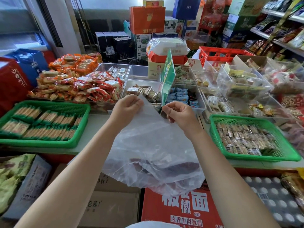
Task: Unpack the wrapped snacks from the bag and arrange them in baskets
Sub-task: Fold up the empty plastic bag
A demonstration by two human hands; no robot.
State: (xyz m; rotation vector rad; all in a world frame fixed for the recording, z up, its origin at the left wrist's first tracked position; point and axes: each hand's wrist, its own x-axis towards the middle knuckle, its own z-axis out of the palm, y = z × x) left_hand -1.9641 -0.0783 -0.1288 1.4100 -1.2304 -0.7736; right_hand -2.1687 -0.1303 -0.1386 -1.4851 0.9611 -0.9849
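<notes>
I am holding the clear bag [148, 145] up at the table's near edge, my left hand [126, 106] and right hand [178, 115] each pinching its mouth. Dark wrapped snacks [164, 168] are hanging directly below both grips, equally near either.

A green sign [168, 74] stands tilted among the clear bins, and stacked gift boxes [146, 19] rise at the back. Down low, a red noodle carton [181, 209] sits beside a brown cardboard box [110, 206].

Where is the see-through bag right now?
In the middle, the clear bag hangs from both hands, between the two green baskets.
</notes>
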